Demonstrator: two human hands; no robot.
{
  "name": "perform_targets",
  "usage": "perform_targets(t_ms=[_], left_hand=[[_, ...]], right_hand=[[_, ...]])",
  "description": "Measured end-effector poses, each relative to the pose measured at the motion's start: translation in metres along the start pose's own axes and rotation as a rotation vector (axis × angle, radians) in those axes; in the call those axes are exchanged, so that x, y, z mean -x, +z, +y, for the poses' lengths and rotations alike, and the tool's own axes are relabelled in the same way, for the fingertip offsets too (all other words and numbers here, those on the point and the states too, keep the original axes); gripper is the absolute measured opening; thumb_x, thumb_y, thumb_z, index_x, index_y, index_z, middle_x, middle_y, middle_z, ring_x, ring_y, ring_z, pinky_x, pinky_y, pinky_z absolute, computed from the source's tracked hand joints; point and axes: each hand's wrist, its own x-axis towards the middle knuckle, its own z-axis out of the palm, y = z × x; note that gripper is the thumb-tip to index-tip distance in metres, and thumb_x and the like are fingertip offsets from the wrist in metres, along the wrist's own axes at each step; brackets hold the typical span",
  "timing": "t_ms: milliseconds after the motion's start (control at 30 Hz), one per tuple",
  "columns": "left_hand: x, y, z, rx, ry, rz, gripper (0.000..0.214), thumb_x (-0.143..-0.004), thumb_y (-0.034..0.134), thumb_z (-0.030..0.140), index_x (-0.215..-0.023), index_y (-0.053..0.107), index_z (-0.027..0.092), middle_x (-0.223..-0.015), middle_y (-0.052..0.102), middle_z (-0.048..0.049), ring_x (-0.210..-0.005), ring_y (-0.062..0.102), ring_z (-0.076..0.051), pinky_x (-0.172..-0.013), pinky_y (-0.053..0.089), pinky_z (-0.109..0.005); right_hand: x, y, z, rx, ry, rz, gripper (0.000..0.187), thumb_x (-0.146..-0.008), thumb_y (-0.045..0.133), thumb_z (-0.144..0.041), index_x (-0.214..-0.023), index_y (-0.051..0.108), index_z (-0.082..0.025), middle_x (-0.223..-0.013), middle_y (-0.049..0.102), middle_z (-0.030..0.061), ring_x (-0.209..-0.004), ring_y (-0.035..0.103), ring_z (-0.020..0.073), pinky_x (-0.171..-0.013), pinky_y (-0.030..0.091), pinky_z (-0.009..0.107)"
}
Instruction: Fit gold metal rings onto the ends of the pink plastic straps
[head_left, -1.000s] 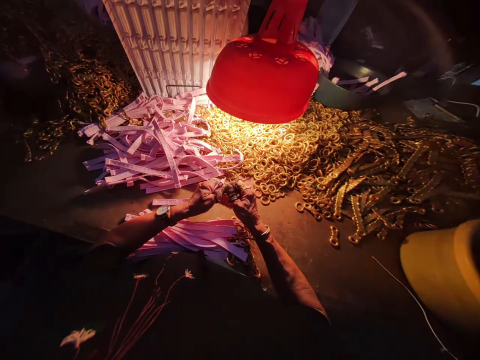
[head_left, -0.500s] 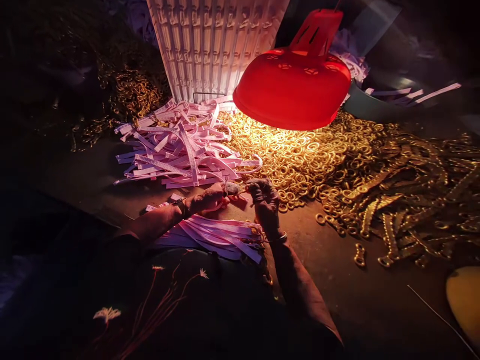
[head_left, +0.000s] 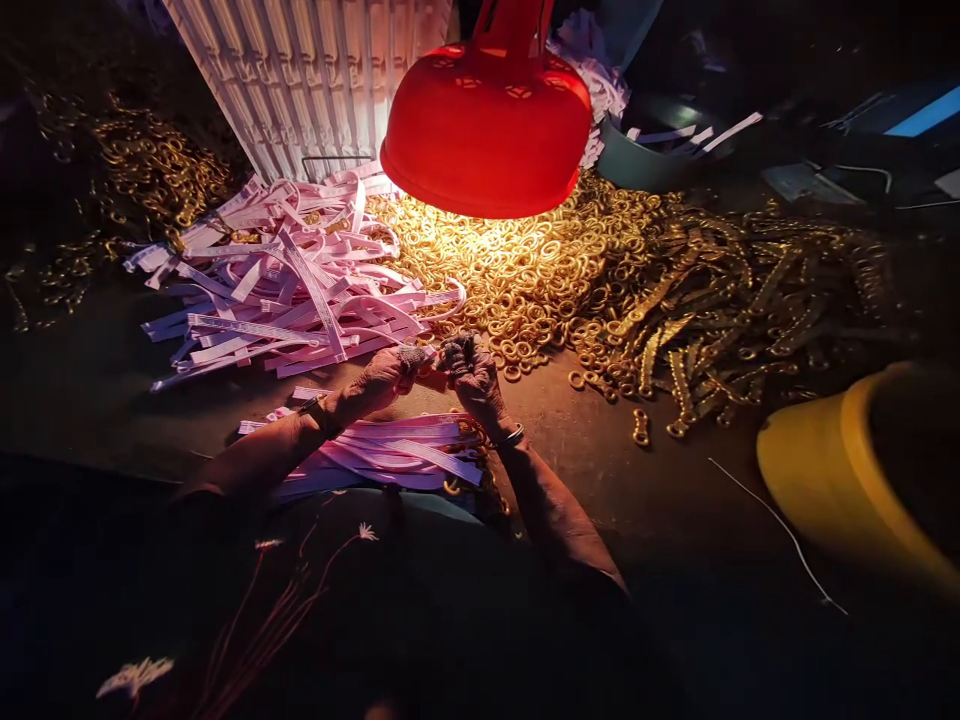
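Note:
My left hand [head_left: 386, 372] and my right hand [head_left: 469, 372] meet over the dark table, both closed in a pinch on a small piece between them [head_left: 433, 378], too small and dim to name. A watch sits on my left wrist and a bangle on the right. Under my forearms lies a neat bundle of pink strips [head_left: 390, 452]. A loose heap of pink strips [head_left: 285, 275] spreads just beyond my left hand. A big pile of golden rings [head_left: 525, 275] glows beyond my right hand.
A red lamp shade [head_left: 487, 125] hangs low over the rings. A white ribbed basket [head_left: 300, 70] stands behind the strips. Linked golden chains [head_left: 750, 300] cover the right side. A yellow tub [head_left: 840, 480] sits at the right edge, a thin white wire [head_left: 772, 520] beside it.
My hands stay together at the same spot by the ring pile, fingers working the small piece. The view swung right and then back left.

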Motion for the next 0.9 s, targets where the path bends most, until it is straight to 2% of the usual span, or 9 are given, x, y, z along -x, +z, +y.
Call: perform_targets(t_ms=[100, 200, 333, 467, 600, 700, 800, 900], left_hand=[[0.001, 0.007, 0.001, 0.041, -0.041, 0.029, 0.025, -0.068, 0.077, 0.025, -0.067, 0.055, 0.014, -0.047, 0.037, 0.0072, -0.04, 0.025, -0.002, -0.04, 0.016, -0.018], [0.0, 0.011, 0.001, 0.092, -0.077, 0.044, 0.026, -0.068, 0.077, 0.023, -0.068, 0.053, 0.014, -0.048, 0.037, 0.0077, -0.04, 0.024, -0.002, -0.04, 0.014, -0.017], [-0.003, 0.008, -0.005, 0.178, -0.133, -0.007, 0.03, -0.068, 0.079, 0.023, -0.07, 0.05, 0.015, -0.05, 0.034, 0.0088, -0.04, 0.024, -0.001, -0.04, 0.015, -0.016], [-0.002, 0.002, -0.011, 0.202, -0.164, -0.056, 0.04, -0.067, 0.082, 0.028, -0.068, 0.045, 0.017, -0.05, 0.032, 0.0091, -0.04, 0.024, -0.002, -0.039, 0.016, -0.018], [0.003, 0.003, -0.009, 0.159, -0.145, -0.071, 0.049, -0.066, 0.085, 0.035, -0.064, 0.038, 0.018, -0.048, 0.032, 0.009, -0.039, 0.024, -0.002, -0.038, 0.017, -0.018], [0.006, 0.005, -0.004, 0.111, -0.119, -0.055, 0.054, -0.064, 0.087, 0.038, -0.062, 0.036, 0.018, -0.047, 0.03, 0.0098, -0.039, 0.021, -0.002, -0.039, 0.016, -0.018], [0.006, 0.004, -0.004, 0.062, -0.086, -0.045, 0.053, -0.063, 0.087, 0.039, -0.062, 0.039, 0.018, -0.046, 0.03, 0.0098, -0.039, 0.021, -0.001, -0.04, 0.015, -0.018], [0.004, 0.002, -0.01, 0.019, -0.021, 0.002, 0.044, -0.065, 0.085, 0.037, -0.064, 0.045, 0.017, -0.043, 0.031, 0.0102, -0.037, 0.019, -0.001, -0.04, 0.011, -0.019]], right_hand=[[-0.001, 0.001, 0.001, 0.105, -0.093, 0.081, 0.023, -0.089, 0.057, -0.045, -0.088, 0.055, -0.022, -0.066, 0.051, -0.0023, -0.059, 0.041, 0.0108, -0.053, 0.037, 0.023], [-0.001, 0.002, 0.004, 0.179, -0.126, 0.079, 0.023, -0.091, 0.052, -0.046, -0.086, 0.054, -0.023, -0.066, 0.049, -0.0016, -0.06, 0.04, 0.0121, -0.056, 0.038, 0.025], [-0.003, 0.003, 0.011, 0.303, -0.209, 0.129, 0.022, -0.092, 0.05, -0.044, -0.096, 0.058, -0.024, -0.075, 0.053, 0.0034, -0.07, 0.044, 0.0168, -0.066, 0.043, 0.03], [-0.009, 0.0, 0.02, 0.369, -0.234, 0.081, 0.027, -0.095, 0.042, -0.045, -0.1, 0.059, -0.024, -0.08, 0.057, 0.0075, -0.076, 0.048, 0.0214, -0.07, 0.045, 0.033], [-0.011, -0.003, 0.028, 0.467, -0.238, 0.071, 0.023, -0.094, 0.045, -0.04, -0.094, 0.058, -0.021, -0.081, 0.057, 0.0089, -0.079, 0.052, 0.022, -0.074, 0.045, 0.033], [-0.009, -0.002, 0.03, 0.532, -0.243, 0.087, 0.018, -0.092, 0.049, -0.037, -0.092, 0.056, -0.02, -0.077, 0.056, 0.0088, -0.076, 0.052, 0.0216, -0.071, 0.043, 0.032], [-0.005, -0.002, 0.025, 0.631, -0.24, 0.102, 0.015, -0.092, 0.048, -0.035, -0.093, 0.053, -0.02, -0.073, 0.054, 0.0073, -0.067, 0.047, 0.019, -0.065, 0.038, 0.03], [-0.004, -0.004, 0.015, 0.678, -0.236, 0.061, 0.014, -0.093, 0.046, -0.034, -0.089, 0.05, -0.021, -0.072, 0.055, 0.0062, -0.063, 0.044, 0.0171, -0.061, 0.034, 0.029]])
